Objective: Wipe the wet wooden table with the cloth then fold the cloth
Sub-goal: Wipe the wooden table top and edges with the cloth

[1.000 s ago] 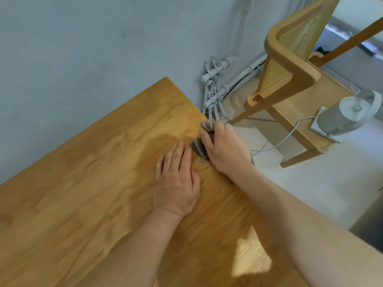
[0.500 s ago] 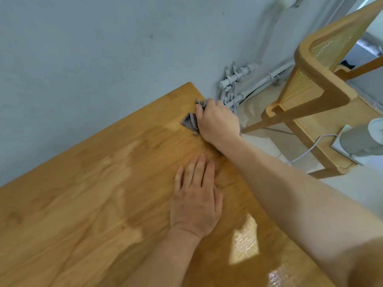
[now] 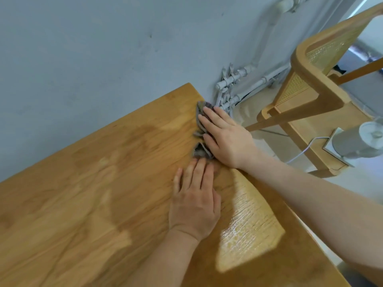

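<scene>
A bunched grey cloth (image 3: 200,151) lies on the wooden table (image 3: 87,199) near its right edge, close to the far corner. My right hand (image 3: 226,139) presses flat on top of it and covers most of it; only crumpled edges show on the left side. My left hand (image 3: 194,199) lies flat on the wood just behind the cloth, fingers together, fingertips almost touching the cloth. Darker damp patches (image 3: 143,137) spread over the table left of the cloth.
A grey wall (image 3: 103,48) runs along the table's far side. Grey pipes (image 3: 232,83) stand in the corner beyond the table. To the right stand a wooden cane chair (image 3: 310,96) and a white appliance (image 3: 356,141) with a cable.
My right hand has slid the cloth back along the table's right edge from the far corner toward my left hand. My left hand has stayed flat on the wood.
</scene>
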A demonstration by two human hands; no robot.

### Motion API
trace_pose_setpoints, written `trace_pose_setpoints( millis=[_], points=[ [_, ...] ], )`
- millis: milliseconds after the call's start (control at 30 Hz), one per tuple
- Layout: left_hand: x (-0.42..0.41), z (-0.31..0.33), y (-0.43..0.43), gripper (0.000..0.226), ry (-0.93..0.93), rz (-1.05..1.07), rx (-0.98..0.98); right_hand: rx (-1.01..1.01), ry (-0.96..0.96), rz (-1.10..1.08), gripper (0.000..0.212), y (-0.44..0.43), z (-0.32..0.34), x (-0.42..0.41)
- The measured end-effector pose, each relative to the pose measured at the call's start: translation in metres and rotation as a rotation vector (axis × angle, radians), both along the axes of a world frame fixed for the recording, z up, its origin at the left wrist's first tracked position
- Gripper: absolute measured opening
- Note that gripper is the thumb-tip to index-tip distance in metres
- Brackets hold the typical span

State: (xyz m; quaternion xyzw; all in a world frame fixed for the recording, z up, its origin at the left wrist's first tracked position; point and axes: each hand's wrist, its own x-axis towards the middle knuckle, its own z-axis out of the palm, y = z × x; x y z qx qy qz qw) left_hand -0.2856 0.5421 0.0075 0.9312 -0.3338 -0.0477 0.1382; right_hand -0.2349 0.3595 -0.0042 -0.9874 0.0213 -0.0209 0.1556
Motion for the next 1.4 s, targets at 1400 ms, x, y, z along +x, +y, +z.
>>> trace_pose_setpoints(
  millis=[1400],
  points=[
    [-0.122, -0.001, 0.069, 0.054, 0.048, -0.261, 0.025, -0.026, 0.123, -0.773, 0.06, 0.053, 0.009, -0.361]
  ],
)
